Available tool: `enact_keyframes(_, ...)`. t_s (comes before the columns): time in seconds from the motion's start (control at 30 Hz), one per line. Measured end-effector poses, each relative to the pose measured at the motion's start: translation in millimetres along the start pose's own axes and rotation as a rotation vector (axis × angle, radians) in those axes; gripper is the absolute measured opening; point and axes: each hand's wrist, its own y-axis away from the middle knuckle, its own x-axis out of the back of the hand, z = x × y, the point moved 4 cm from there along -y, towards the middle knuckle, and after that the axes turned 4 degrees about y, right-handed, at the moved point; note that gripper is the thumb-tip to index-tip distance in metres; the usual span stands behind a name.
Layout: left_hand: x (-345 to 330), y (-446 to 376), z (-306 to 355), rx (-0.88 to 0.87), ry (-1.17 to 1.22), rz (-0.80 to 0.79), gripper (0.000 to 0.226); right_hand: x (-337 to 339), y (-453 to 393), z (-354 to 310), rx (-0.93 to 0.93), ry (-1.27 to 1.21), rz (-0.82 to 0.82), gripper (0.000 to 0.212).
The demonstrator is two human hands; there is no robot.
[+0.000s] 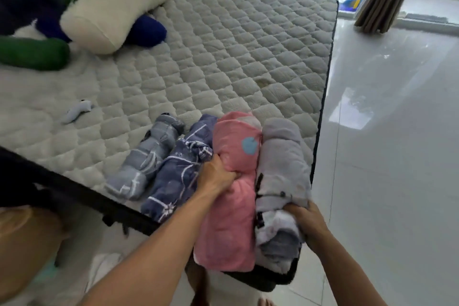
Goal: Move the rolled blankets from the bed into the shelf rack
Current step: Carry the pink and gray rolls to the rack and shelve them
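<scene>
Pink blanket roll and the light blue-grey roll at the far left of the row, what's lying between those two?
In the head view, one dark blue patterned roll lies between the pink roll and the light blue-grey roll.

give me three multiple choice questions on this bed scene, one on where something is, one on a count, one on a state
1. Where do the rolled blankets lie?
A. near corner of the mattress
B. on the floor
C. by the pillows

2. How many rolled blankets?
A. two
B. four
C. six

3. What is the left hand doing?
A. hanging free
B. gripping the pink roll
C. holding a bowl

Answers: 1 A, all rest at the mattress corner nearest the camera. 2 B, light blue, navy, pink roll, grey. 3 B, left hand fingers dig into pink; right hand holds grey.
</scene>
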Motion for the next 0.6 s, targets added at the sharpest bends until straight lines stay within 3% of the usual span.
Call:
enact_keyframes(0.17, 8.6, 63.7, -28.4, 0.117, 0.088, 0.142, 0.08, 11.4, 26.4, -19.5, 0.123, 0.097, -0.216, 0.044)
enact_keyframes(0.5, 49.7, 233.6, -153.7, 0.39, 0.242, 0.404, 0.075, -48.2, 130.6, -11.7, 0.39, 0.362, -0.452, 0.036)
enact_keyframes(0.6, 57.3, 315.7, -214.4, 0.505, 0.323, 0.496, 0.066, -92.6, 174.8, 5.9, 0.411, 0.387, -0.628, 0.035)
